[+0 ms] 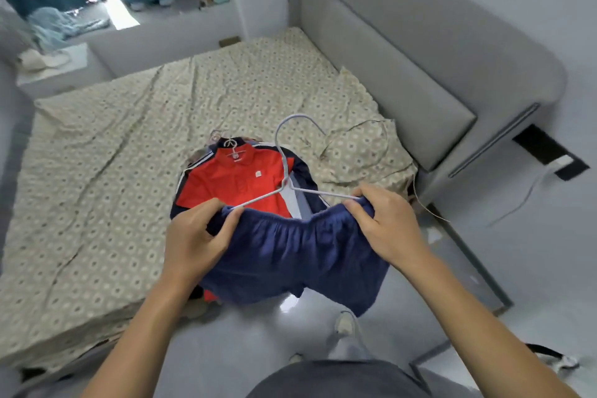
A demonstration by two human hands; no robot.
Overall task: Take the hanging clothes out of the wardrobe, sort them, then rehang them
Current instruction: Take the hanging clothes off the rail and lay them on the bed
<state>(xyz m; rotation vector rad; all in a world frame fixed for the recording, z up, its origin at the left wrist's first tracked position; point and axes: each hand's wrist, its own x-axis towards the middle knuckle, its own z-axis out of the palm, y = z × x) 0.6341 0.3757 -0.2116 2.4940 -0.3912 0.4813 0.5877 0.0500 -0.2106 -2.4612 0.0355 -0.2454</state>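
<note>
Navy shorts [290,255] stretch between both hands above the near edge of the bed [113,171], the legs hanging over the floor. Left hand [193,236] pinches the waistband at one end, right hand [384,223] curls round the other, each also catching an arm of the white wire hanger [284,168]. Just behind, a red polo [232,181] tops a pile near the bed's near edge. Plenty of bare sheet lies toward the far-left corner; the grey headboard [403,74] bounds the right edge.

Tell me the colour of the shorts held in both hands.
The shorts are dark navy blue, plain, seen best in the head view.
</note>
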